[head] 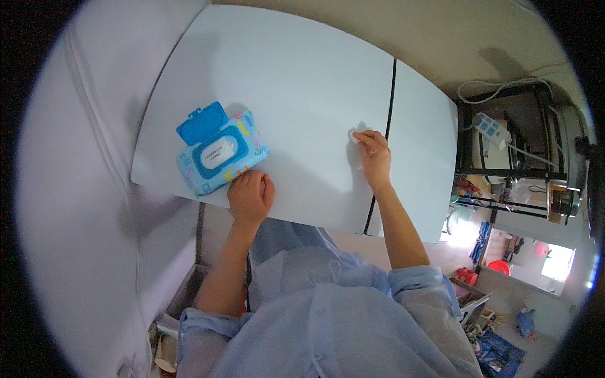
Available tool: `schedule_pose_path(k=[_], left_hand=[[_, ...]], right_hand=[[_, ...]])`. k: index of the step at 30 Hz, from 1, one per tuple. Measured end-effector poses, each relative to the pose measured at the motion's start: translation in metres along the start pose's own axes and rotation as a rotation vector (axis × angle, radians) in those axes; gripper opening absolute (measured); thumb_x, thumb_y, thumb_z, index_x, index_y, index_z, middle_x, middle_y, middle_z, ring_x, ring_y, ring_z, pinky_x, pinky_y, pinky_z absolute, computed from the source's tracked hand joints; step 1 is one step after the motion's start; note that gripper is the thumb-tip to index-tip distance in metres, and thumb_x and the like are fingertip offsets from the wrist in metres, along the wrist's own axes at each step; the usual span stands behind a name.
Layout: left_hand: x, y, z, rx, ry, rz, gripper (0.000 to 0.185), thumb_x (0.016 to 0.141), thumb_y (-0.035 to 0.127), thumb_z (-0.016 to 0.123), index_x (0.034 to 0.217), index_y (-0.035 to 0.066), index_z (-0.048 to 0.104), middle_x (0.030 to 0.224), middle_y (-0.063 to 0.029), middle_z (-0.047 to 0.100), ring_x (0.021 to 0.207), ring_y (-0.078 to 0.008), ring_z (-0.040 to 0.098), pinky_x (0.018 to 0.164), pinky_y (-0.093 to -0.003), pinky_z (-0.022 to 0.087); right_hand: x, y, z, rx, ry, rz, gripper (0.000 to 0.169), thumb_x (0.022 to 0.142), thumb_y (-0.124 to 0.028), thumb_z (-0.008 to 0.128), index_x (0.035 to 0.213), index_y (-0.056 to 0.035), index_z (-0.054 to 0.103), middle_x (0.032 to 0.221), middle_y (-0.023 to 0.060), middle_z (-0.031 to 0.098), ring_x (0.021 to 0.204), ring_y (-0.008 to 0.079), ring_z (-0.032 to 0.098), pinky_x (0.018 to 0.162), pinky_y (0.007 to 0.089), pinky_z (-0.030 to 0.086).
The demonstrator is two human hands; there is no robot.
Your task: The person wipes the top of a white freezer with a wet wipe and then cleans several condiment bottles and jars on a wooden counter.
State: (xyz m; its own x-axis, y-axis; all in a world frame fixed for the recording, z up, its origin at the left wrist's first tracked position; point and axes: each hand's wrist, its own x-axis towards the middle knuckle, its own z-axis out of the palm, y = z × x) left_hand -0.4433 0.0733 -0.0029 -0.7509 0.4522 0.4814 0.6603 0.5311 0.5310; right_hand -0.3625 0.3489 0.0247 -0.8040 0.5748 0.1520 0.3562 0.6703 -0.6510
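A light-blue pack of wet wipes (215, 156) lies at an angle on the left part of a white tabletop (293, 94). Its blue plastic lid (204, 124) is flipped up, and a white label bearing writing covers the opening. My left hand (250, 193) is curled into a loose fist at the table's near edge, right by the pack's lower side; whether it touches the pack is unclear. Further right, my right hand (376, 153) pinches a small white object (353, 136) between thumb and fingers over the tabletop. What that object is cannot be made out.
A dark seam (391, 99) crosses the table's right part. Beyond the right end stands a black metal rack (515, 172) with a white power strip (491, 130) and cables. A wall (99, 94) borders the left side. Bags and boxes lie on the floor at lower right.
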Motion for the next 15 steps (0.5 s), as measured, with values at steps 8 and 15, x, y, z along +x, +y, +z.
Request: schedule_pose_path(k=[8,15], left_hand=[[-0.004,-0.001,-0.002,0.006,-0.061,-0.047,0.013,0.082,0.016,0.056,0.074,0.008,0.051,0.066,-0.0079,0.055,0.062,-0.0241,0.056,0.056,-0.0344,0.045],[-0.003,-0.002,-0.001,0.019,-0.087,-0.045,0.011,0.081,0.015,0.057,0.075,0.008,0.051,0.067,-0.0072,0.056,0.062,-0.0235,0.057,0.056,-0.0334,0.045]], right_hand=[[-0.004,-0.008,0.0,-0.173,-0.081,-0.12,0.01,0.071,-0.006,0.069,0.079,-0.0018,0.064,0.094,0.009,0.06,0.088,0.0258,0.056,0.078,0.0365,0.047],[0.015,-0.025,-0.006,-0.215,-0.265,-0.051,0.006,0.072,-0.007,0.067,0.076,-0.0032,0.064,0.083,0.0105,0.061,0.081,0.0269,0.057,0.074,0.0373,0.047]])
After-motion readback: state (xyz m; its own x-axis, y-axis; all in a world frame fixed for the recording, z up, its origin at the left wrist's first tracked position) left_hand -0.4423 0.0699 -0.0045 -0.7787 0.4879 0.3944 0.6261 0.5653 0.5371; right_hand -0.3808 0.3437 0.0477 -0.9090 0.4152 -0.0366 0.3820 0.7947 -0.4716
